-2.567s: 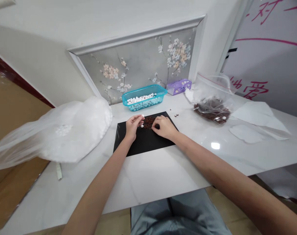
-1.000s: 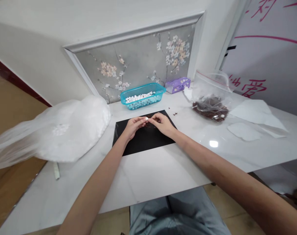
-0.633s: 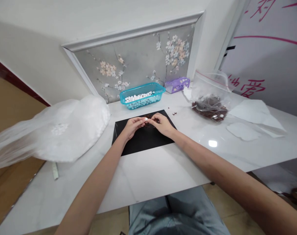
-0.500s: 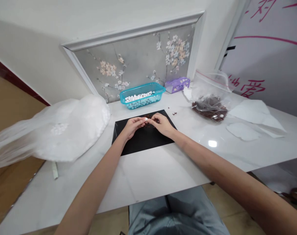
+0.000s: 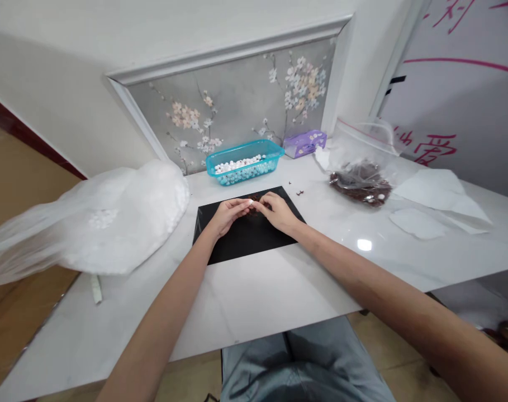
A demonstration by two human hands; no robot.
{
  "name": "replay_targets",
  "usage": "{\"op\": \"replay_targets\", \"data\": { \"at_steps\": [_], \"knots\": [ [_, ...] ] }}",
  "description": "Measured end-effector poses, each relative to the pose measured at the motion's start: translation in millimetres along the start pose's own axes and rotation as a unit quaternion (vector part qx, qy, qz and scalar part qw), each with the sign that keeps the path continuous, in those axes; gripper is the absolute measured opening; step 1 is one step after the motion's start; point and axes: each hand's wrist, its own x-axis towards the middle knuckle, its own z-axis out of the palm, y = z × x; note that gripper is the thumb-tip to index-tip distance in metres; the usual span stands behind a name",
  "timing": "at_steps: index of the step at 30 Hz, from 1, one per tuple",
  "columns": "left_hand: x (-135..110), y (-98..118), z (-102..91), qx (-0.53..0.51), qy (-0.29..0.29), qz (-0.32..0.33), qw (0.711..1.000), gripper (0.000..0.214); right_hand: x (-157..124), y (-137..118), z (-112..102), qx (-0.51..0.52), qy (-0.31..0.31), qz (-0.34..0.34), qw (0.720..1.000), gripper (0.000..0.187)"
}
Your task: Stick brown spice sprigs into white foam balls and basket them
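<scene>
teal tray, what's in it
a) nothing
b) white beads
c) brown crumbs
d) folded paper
b, the teal tray holds a heap of small white beads visible over its rim.

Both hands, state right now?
Left hand: closed, fingertips on a small white bead.
Right hand: closed, fingertips on the same bead, which sits pinched between the hands.
</scene>
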Motion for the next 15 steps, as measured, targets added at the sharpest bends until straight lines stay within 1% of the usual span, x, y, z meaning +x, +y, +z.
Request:
{"op": "replay_targets", "data": {
  "at_steps": [5, 15],
  "knots": [
    [0.2, 0.2, 0.6, -0.007, 0.011, 0.011, 1.000, 0.026, 1.0, -3.3, 1.4, 0.021, 0.007, 0.007, 1.000, 0.030],
    [0.0, 2.6, 1.4, 0.016, 0.035, 0.017, 0.999, 0.029, 0.2, -5.3, 2.7, 0.054, 0.048, 0.043, 0.997, 0.031]
  ]
}}
